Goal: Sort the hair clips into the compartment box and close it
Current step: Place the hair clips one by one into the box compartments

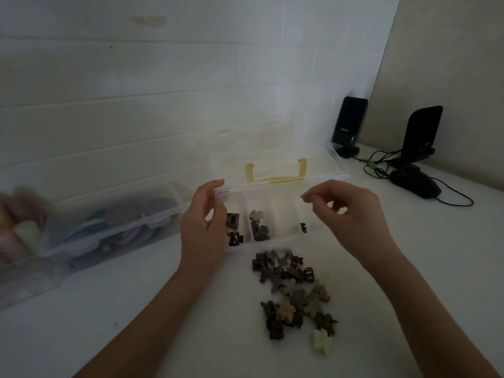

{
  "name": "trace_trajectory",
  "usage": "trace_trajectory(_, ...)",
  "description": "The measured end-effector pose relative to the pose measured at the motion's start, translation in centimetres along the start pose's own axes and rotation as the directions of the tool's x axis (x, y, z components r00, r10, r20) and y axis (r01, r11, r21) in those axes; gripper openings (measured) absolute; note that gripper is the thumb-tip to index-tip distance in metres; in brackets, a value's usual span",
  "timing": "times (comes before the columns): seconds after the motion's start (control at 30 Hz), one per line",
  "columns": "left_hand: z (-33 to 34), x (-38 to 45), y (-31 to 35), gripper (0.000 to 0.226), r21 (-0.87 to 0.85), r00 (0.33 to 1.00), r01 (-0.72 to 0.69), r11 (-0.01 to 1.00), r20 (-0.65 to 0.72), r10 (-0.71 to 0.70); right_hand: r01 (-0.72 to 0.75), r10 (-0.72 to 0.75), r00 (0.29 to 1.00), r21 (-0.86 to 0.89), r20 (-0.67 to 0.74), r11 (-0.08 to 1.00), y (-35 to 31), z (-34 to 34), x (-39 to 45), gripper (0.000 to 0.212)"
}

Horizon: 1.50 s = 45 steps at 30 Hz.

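Left hand (pixel 203 225): fingers curled loosely, thumb and forefinger apart, grasping nothing visible; positioned over the left end of the clear plastic compartment box (pixel 278 211), at the lid's front edge. Right hand (pixel 351 214): thumb and forefinger tips pinched together at 10 o'clock of the palm; whether anything sits between them cannot be told. Positioned above the right-hand compartments.

Box at 12 o'clock of the forearms, lid raised with a yellow handle (pixel 275 173) showing through it. Leftmost compartment: dark brown square clips (pixel 233 227). Second compartment: brown and beige flower clips (pixel 257 226). Third compartment: contents unclear. Right compartment: one small dark clip (pixel 303 227).

Pile of unsorted small brown, grey and cream hair clips (pixel 294 293) on the white tabletop (pixel 136 309), at 6 o'clock of the box, between the forearms.

At 9 o'clock: closed clear storage box of coloured round items (pixel 114 227). At 2 o'clock: two black speakers (pixel 349 126) and a black computer mouse (pixel 414 184).
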<state>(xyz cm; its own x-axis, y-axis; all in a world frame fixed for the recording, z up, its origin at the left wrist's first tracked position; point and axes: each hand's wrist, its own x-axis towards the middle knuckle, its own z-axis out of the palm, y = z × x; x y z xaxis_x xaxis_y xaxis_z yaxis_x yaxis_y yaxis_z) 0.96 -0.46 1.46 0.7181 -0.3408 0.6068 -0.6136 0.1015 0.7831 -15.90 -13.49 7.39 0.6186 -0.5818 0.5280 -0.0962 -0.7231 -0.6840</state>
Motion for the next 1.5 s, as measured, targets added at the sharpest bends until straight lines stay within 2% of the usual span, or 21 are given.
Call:
trace_trajectory(0.13,0.0,0.0,0.0,0.024,0.01,1.0,0.017,1.0,-0.006,-0.017,0.065,-0.062,0.992,-0.017,0.108,0.998,-0.1,0.7,-0.3,0.017)
trace_trajectory(0.27,0.1,0.0,0.0,0.023,0.002,0.998,0.059,0.998,-0.013,-0.059,0.084,-0.085,0.991,0.014,0.106,0.996,-0.5,0.8,-0.6,0.014)
trace_trajectory(0.33,0.1,0.0,0.0,0.023,0.003,0.998,0.061,0.998,-0.023,-0.061,0.087,-0.094,0.971,0.042,0.22,0.995,-0.6,0.5,-0.6,0.014)
trace_trajectory(0.37,0.2,0.0,0.0,0.023,0.001,0.998,0.064,0.998,-0.026,-0.064,0.085,-0.097,0.94,0.048,0.328,0.995,-0.7,0.4,-0.7,0.014)
trace_trajectory(0.47,0.2,0.0,0.1,0.023,0.001,0.996,0.08,0.997,-0.03,-0.08,0.088,-0.065,0.788,-0.007,0.612,0.996,-0.9,0.5,-1.0,0.003)
trace_trajectory(0.57,0.2,0.1,0.0,0.023,-0.003,0.996,0.082,0.997,-0.028,-0.083,0.179,-0.022,0.7,-0.146,0.714,0.973,-1.3,1.0,-1.4,0.015)
trace_trajectory(0.73,0.2,0.0,0.2,0.025,0.002,0.997,0.067,0.998,-0.037,-0.067,0.288,-0.004,0.6,-0.211,0.8,0.934,-2.3,2.1,-2.1,0.027)
trace_trajectory(0.83,0.1,-0.1,0.4,0.025,0.019,0.999,0.039,0.999,-0.036,-0.038,0.295,-0.034,0.601,-0.181,0.799,0.938,-2.5,2.8,-2.3,0.018)
trace_trajectory(0.87,0.1,-0.1,0.4,0.025,0.023,0.999,0.033,0.999,-0.033,-0.032,0.269,-0.052,0.616,-0.147,0.786,0.952,-2.3,2.7,-2.1,0.013)
trace_trajectory(0.93,0.1,-0.2,0.6,0.024,0.023,0.999,0.028,0.999,-0.03,-0.028,0.179,-0.067,0.69,-0.08,0.721,0.981,-1.9,2.0,-1.5,0.007)
trace_trajectory(0.97,0.1,-0.2,0.8,0.025,0.023,0.999,0.024,0.999,-0.031,-0.024,0.137,-0.063,0.718,-0.053,0.693,0.989,-1.7,1.6,-1.3,0.007)
trace_trajectory(1.03,0.1,-0.2,0.9,0.025,0.027,0.999,0.015,1.0,-0.032,-0.014,0.105,-0.061,0.722,-0.023,0.689,0.994,-1.5,1.2,-1.1,0.016)
trace_trajectory(1.1,0.1,-0.2,0.8,0.025,0.024,0.999,0.012,1.0,-0.03,-0.011,0.127,-0.068,0.681,-0.025,0.729,0.992,-1.9,1.5,-1.4,0.025)
trace_trajectory(1.2,0.1,-0.2,0.7,0.025,0.027,1.0,0.006,1.0,-0.029,-0.006,0.275,-0.078,0.633,-0.129,0.77,0.953,-2.7,3.1,-2.3,0.026)
trace_trajectory(1.37,0.1,-0.2,0.6,0.026,0.031,1.0,-0.009,0.999,-0.023,0.009,0.383,-0.092,0.688,-0.252,0.72,0.889,-3.1,4.0,-3.0,0.024)
trace_trajectory(1.43,0.0,-0.2,0.5,0.026,0.043,0.999,-0.035,0.998,-0.01,0.036,0.362,-0.097,0.717,-0.25,0.69,0.898,-2.9,4.0,-2.9,0.02)
trace_trajectory(1.5,0.0,-0.1,0.6,0.026,0.055,0.998,-0.058,0.997,0.008,0.058,0.288,-0.102,0.743,-0.178,0.662,0.941,-2.7,3.7,-2.5,0.016)
